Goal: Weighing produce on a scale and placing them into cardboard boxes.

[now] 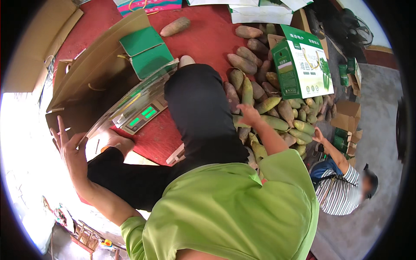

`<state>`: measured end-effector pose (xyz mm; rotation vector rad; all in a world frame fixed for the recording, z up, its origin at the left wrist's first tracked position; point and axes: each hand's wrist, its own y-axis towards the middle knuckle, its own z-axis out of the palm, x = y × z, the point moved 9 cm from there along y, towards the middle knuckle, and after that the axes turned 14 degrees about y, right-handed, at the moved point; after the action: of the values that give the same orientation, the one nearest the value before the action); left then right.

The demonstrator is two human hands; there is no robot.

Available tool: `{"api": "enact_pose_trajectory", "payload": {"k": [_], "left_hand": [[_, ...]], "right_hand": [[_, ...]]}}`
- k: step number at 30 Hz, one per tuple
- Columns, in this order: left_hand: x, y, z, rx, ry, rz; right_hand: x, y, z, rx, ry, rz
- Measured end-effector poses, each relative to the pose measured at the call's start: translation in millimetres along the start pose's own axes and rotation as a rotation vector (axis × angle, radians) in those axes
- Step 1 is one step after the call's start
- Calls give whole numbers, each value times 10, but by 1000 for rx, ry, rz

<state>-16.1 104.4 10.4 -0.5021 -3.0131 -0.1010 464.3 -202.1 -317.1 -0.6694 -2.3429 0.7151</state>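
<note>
My left hand point(73, 151) is beside the near corner of a tall open cardboard box point(97, 82), fingers stretched and spread, thumb toward the box edge. The box stands tilted with green flaps and a glossy printed side; its inside is dark. My right hand point(250, 116) reaches over a heap of long radishes, fingers apart at a green radish point(274, 122). Whether it touches that radish is hard to tell. Another green radish point(247, 92) lies just beyond the fingertips. Between my hands, a digital scale point(143, 119) with lit green displays sits partly under the box.
A white and green carton point(303, 65) stands on the heap. One radish point(175, 27) lies apart on the red cloth point(203, 41). At right, a person in a striped shirt point(338, 190) reaches into the heap's edge. More cardboard boxes point(346, 115) lie beyond; a stool point(86, 238) is lower left.
</note>
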Motion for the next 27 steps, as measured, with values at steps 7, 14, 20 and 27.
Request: {"api": "enact_pose_trajectory", "payload": {"k": [7,14,20,27], "left_hand": [[-10,-9,19,18,-23,8],[-50,-41,-141,-29,31,-46],[-60,-41,-118,-23,-68,-36],[-69,-93,-185,-10,-130,-70]], "right_hand": [[263,-145,376,79,-285,-17],[66,22,366,-20,-45,31],[334,114,-788,-381,174,-164],[2467,-414,-2696,-613,583,-463]]}}
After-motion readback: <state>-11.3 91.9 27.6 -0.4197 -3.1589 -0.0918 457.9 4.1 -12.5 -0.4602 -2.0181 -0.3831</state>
